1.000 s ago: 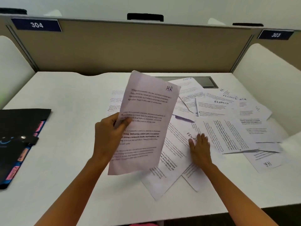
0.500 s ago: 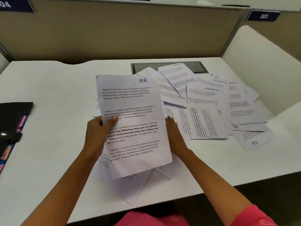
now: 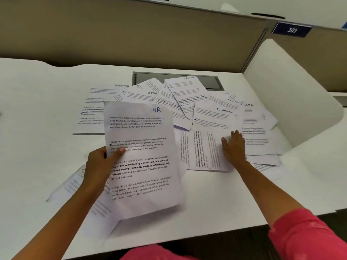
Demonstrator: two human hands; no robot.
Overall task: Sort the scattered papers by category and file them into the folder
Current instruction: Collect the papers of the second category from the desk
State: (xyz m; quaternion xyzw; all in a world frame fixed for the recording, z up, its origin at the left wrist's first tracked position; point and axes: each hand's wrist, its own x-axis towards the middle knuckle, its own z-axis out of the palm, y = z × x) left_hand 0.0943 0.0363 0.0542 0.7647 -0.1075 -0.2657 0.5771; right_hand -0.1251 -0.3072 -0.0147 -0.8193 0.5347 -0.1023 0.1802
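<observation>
Head view: the HR sheet (image 3: 140,156) is held up over the near worktop (image 3: 37,109), the left hand (image 3: 99,166) with its grip pinching the sheet's left edge, thumb on the printed face. Thin, limp and easily creased, it should be taken by an edge. The right hand (image 3: 233,147) lies flat, its grip spread, on a sideways sheet (image 3: 202,151) among the scattered papers (image 3: 216,113) marked FINANCE and SPORTS, which overlap and will likely slide together. No folder shows; a grey hatch (image 3: 212,81) sits behind
</observation>
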